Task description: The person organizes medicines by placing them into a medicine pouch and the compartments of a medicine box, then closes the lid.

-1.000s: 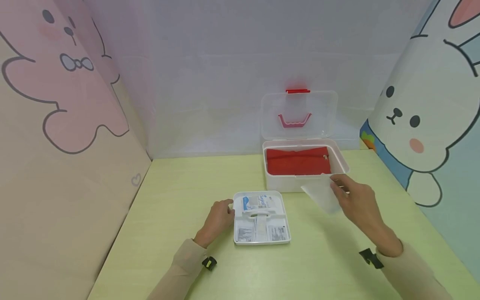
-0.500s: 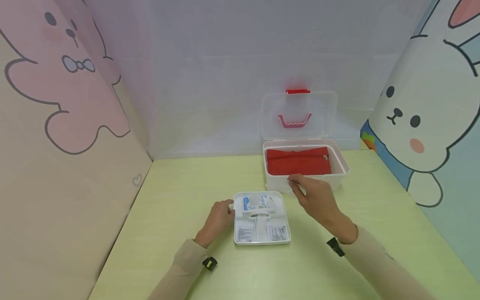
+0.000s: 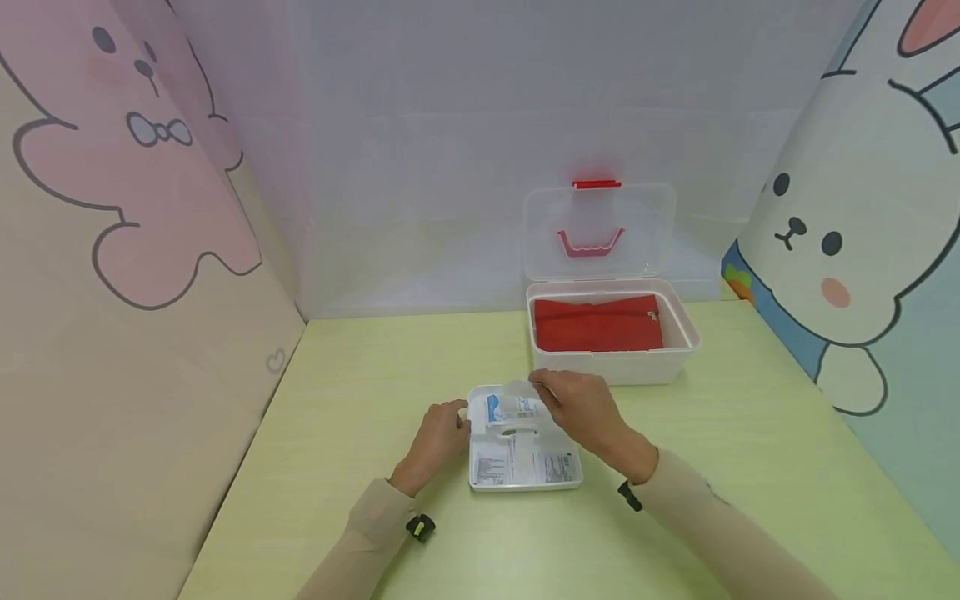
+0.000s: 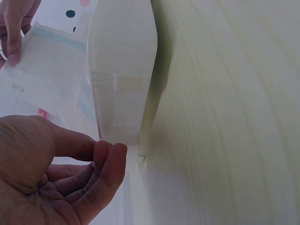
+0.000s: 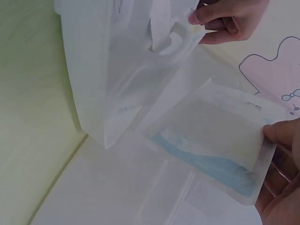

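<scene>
My left hand (image 3: pixel 435 442) grips the left rim of a shallow white tray (image 3: pixel 525 487), thumb and fingertips meeting at its edge in the left wrist view. In my right hand (image 3: pixel 588 412), thumb and fingers pinch one edge of a flat, square, sealed packet (image 5: pixel 211 126), whitish with a pale blue band, like a gauze dressing pack. It is over the tray's far part. Inside the tray lie a blue-and-white printed packet (image 3: pixel 497 410) in the back section and white packets with small black print (image 3: pixel 491 469) in front. A white handle strip (image 3: pixel 525 457) runs down the middle.
Behind the tray stands a white box (image 3: pixel 607 367) with a folded red zip pouch (image 3: pixel 600 327) inside. Its clear lid (image 3: pixel 540 225) with a pink handle is raised against the back curtain. Printed cloth walls close off both sides of the light wood-grain table (image 3: pixel 390 358).
My right hand has moved left with the packet, from in front of the box's right side to over the tray's back right corner. The left hand stays on the tray's rim.
</scene>
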### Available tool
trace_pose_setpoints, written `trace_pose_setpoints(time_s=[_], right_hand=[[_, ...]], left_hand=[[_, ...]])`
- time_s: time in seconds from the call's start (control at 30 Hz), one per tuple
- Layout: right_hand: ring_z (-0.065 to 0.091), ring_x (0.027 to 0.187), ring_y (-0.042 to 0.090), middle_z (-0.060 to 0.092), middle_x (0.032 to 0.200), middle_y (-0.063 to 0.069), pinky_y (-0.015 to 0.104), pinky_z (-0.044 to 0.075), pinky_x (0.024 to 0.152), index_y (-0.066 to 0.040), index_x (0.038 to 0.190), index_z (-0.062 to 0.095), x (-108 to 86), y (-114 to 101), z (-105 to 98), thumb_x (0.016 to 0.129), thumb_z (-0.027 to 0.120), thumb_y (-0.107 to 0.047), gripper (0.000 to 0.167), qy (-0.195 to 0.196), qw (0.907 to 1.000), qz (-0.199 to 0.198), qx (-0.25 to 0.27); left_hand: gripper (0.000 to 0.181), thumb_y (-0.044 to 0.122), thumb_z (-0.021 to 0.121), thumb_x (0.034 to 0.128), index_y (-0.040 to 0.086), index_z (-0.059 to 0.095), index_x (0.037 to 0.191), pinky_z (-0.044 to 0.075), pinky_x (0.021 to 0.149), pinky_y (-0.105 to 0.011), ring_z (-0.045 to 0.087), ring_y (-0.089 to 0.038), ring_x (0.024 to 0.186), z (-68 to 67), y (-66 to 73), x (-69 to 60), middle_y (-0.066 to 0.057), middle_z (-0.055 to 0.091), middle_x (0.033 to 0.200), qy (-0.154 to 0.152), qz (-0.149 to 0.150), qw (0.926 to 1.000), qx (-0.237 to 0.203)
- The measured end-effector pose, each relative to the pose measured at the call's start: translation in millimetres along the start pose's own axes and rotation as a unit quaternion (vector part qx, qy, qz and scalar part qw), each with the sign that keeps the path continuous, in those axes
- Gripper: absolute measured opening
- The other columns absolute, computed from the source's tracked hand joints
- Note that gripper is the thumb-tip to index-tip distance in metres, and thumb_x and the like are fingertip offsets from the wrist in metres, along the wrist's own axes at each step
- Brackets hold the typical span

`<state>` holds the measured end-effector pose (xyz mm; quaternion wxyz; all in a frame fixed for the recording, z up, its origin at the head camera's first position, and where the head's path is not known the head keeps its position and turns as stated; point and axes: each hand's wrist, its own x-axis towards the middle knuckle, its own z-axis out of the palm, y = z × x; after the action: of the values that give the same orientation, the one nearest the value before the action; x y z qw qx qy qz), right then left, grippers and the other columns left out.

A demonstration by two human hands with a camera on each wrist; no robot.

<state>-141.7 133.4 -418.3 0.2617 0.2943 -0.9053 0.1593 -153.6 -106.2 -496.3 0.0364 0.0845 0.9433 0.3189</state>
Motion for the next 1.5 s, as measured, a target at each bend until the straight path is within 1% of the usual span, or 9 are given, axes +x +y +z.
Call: trace_pose_setpoints(time_s=[0.17,0.37,0.43,0.6,0.67,0.83,1.0,1.13,1.5], right_hand=[[0.073,0.079,0.015,0.077,0.091,0.000,0.027,0.059,0.071,-0.014,0.102,0.072,-3.3,-4.0,15.1,0.083,0.077,-0.012,0.020,-0.031,0.9994,0.009,0.015],[0.072,0.075,0.014,0.077,0.090,-0.001,0.029,0.058,0.068,-0.016,0.102,0.071,-7.5,-5.7,29.5,0.085,0.075,-0.011,0.019,-0.053,0.9984,0.006,0.019],[0.072,0.077,0.015,0.077,0.091,-0.001,0.031,0.058,0.069,-0.015,0.104,0.072,-8.5,-6.1,32.4,0.086,0.074,-0.011,0.018,-0.069,0.9974,0.009,0.022],[0.073,0.085,0.017,0.077,0.098,0.000,0.032,0.059,0.077,-0.015,0.107,0.073,-10.0,-7.6,36.6,0.090,0.070,-0.015,0.018,-0.112,0.9931,0.016,0.030],[0.073,0.086,0.016,0.077,0.098,0.000,0.031,0.059,0.079,-0.015,0.108,0.074,-10.2,-8.1,38.2,0.090,0.069,-0.018,0.018,-0.127,0.9915,0.013,0.022],[0.073,0.090,0.016,0.077,0.101,-0.001,0.032,0.058,0.083,-0.016,0.109,0.076,-10.1,-8.5,43.1,0.090,0.069,-0.019,0.020,-0.153,0.9881,0.007,0.012],[0.073,0.095,0.017,0.076,0.105,0.000,0.033,0.057,0.087,-0.015,0.112,0.075,-10.4,-8.1,47.2,0.090,0.070,-0.019,0.023,-0.179,0.9836,0.015,0.022],[0.072,0.098,0.017,0.076,0.107,0.000,0.034,0.057,0.088,-0.014,0.113,0.075,-11.0,-7.7,50.6,0.090,0.070,-0.018,0.023,-0.191,0.9813,0.013,0.025],[0.071,0.099,0.018,0.075,0.106,-0.001,0.036,0.056,0.091,-0.014,0.112,0.074,-12.4,-6.9,51.2,0.091,0.068,-0.021,0.022,-0.195,0.9799,0.013,0.041]], left_hand=[[0.038,0.007,0.059,0.0930,-0.006,0.059,0.128,0.041,0.047,-0.022,0.052,-0.011,0.054,-0.8,0.6,0.0,-0.008,0.067,0.078,-0.004,-0.003,1.0000,-0.001],[0.037,0.007,0.059,0.0928,-0.006,0.059,0.128,0.040,0.047,-0.022,0.052,-0.010,0.054,-1.5,1.3,0.2,-0.008,0.067,0.076,0.000,0.000,1.0000,0.000],[0.037,0.006,0.059,0.0925,-0.006,0.060,0.127,0.040,0.047,-0.022,0.051,-0.010,0.054,-1.6,1.4,0.1,-0.007,0.067,0.076,0.003,0.002,1.0000,0.000],[0.037,0.006,0.059,0.0925,-0.006,0.059,0.127,0.039,0.047,-0.022,0.050,-0.010,0.053,-1.8,1.2,-0.3,-0.006,0.065,0.074,0.004,0.002,1.0000,-0.001],[0.037,0.006,0.058,0.0927,-0.006,0.059,0.128,0.039,0.046,-0.022,0.051,-0.010,0.053,-2.0,1.3,-0.6,-0.006,0.065,0.073,0.003,0.000,1.0000,-0.003],[0.038,0.007,0.059,0.0929,-0.007,0.059,0.128,0.040,0.047,-0.022,0.051,-0.010,0.054,-2.5,1.8,-0.8,-0.007,0.065,0.074,0.000,-0.002,1.0000,-0.009],[0.037,0.006,0.058,0.0928,-0.007,0.059,0.128,0.038,0.046,-0.022,0.049,-0.010,0.052,-2.2,1.2,-0.6,-0.005,0.063,0.072,0.002,0.000,0.9999,-0.013],[0.037,0.006,0.058,0.0924,-0.007,0.059,0.127,0.038,0.045,-0.022,0.049,-0.010,0.051,-1.4,0.4,-0.7,-0.004,0.062,0.070,0.004,0.001,0.9999,-0.012],[0.037,0.006,0.058,0.0919,-0.007,0.060,0.126,0.037,0.045,-0.021,0.048,-0.009,0.051,-1.3,0.5,-1.3,-0.004,0.062,0.069,0.010,0.006,0.9999,-0.008]])
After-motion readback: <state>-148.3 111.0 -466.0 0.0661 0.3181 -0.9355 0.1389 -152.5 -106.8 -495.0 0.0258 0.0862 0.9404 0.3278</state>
